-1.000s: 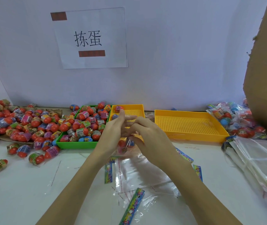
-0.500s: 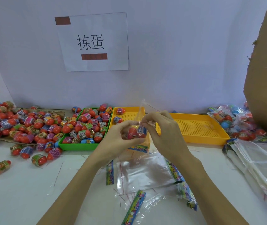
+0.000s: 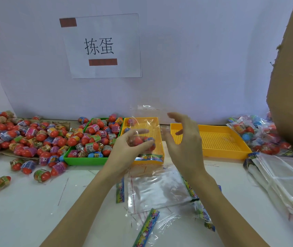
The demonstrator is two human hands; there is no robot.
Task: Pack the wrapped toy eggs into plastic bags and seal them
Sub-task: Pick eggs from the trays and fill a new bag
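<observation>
My left hand (image 3: 127, 148) grips a clear plastic bag (image 3: 148, 125) around the wrapped toy eggs (image 3: 138, 140) inside it, held upright over a small yellow tray (image 3: 157, 136). The bag's top flap stands up, loose. To the right of the bag, my right hand (image 3: 185, 139) hovers with spread, relaxed fingers and holds nothing. Several empty bags (image 3: 156, 191) with colourful header strips lie on the white table below my hands.
A green tray (image 3: 81, 160) full of wrapped eggs sits left of the small yellow one, with a big loose pile of eggs (image 3: 17, 136) beyond it. A larger yellow tray (image 3: 218, 139) stands right. Filled bags (image 3: 256, 134), a bag stack (image 3: 281, 180) and a cardboard box (image 3: 292, 86) occupy the right side.
My right hand has let go of the bag's top and opened, moving slightly right. The bag has risen, its flap now standing up, with my left hand still gripping the eggs.
</observation>
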